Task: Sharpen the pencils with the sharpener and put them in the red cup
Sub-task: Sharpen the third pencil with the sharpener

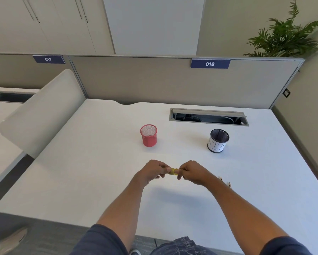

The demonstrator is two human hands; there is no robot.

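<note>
Above the white desk [99,162] we pinch the yellow sharpener [173,171] between left hand [152,171] and right hand [192,172], while the red cup [148,135] looks empty and pencils [225,181] wait.

Red mesh cup [148,135], matt desk [99,162]

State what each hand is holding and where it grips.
Both hands meet on a small yellow sharpener. The left hand pinches its left end and the right hand its right end. No pencil shows clearly in either grip.
</note>
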